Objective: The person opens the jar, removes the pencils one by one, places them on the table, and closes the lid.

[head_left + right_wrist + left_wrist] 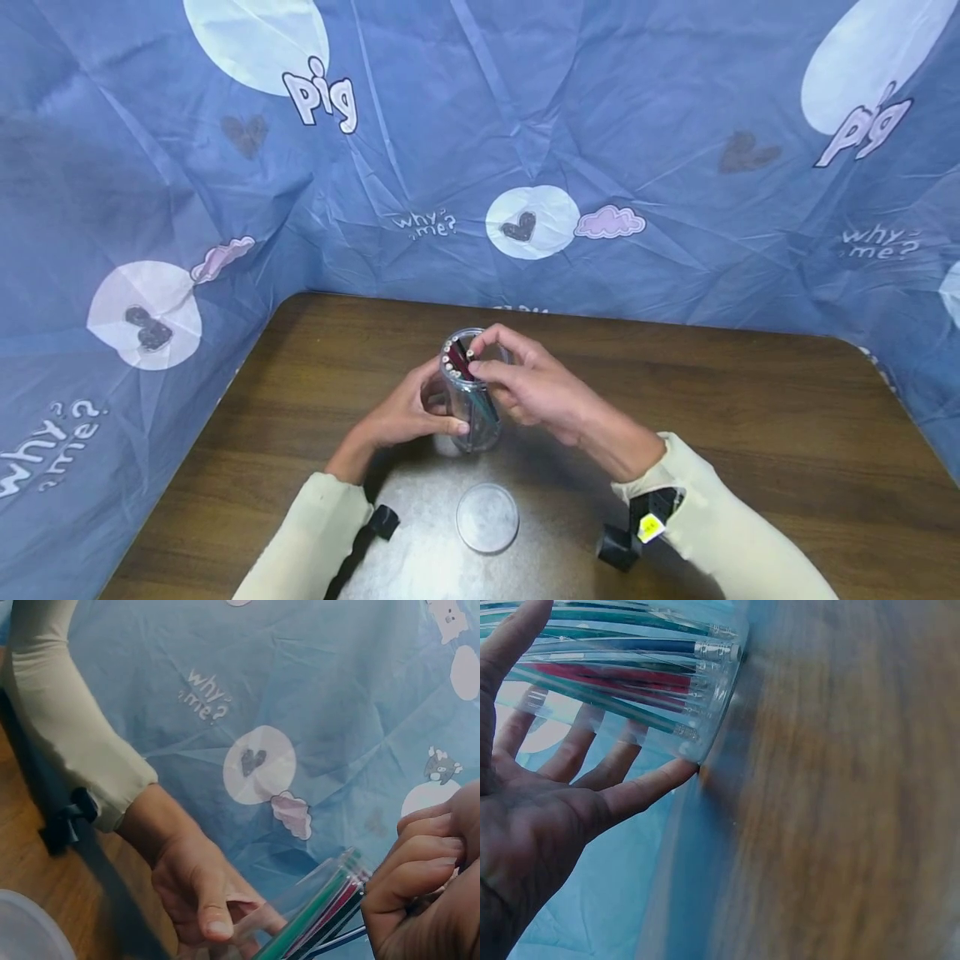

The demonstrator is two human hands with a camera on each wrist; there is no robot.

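Left of centre, the left hand (405, 410) curls thumb and fingers around the jar (474, 440), at the frame's lower centre; pencils (459, 362) already stand bunched inside. The lid (487, 518) lies off at bottom centre, not yet on. Right of the jar, the right hand (528, 382), nearly closed, seems to pinch one pencil end (470, 354); going in or out, I cannot tell

Pale cream sleeves (311, 533), black wrist cameras (618, 547), yellow sticker (650, 527)
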